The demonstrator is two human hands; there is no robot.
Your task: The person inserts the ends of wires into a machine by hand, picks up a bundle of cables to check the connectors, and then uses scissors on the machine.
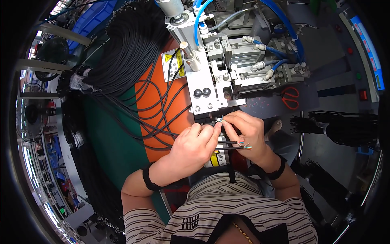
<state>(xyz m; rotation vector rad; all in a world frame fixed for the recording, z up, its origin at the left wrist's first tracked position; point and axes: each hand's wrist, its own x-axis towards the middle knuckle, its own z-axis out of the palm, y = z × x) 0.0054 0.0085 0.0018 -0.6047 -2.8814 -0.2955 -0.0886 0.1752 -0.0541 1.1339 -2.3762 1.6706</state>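
My one head camera looks steeply down, close over my hands (219, 138), facing the machine (227, 69) ahead.

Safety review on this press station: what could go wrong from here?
1. Both hands, left hand and right hand, pinch a cable end right at the mouth of the pneumatic press; fingertips could be caught if it cycles.
2. Loose black cables loop across the orange mat beside the left hand and could snag.
3. The fine coloured wires by the right hand may splay or misfeed.

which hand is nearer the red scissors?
Right. The right hand sits just below-left of the red scissors; the left hand is farther off, beyond the right one.
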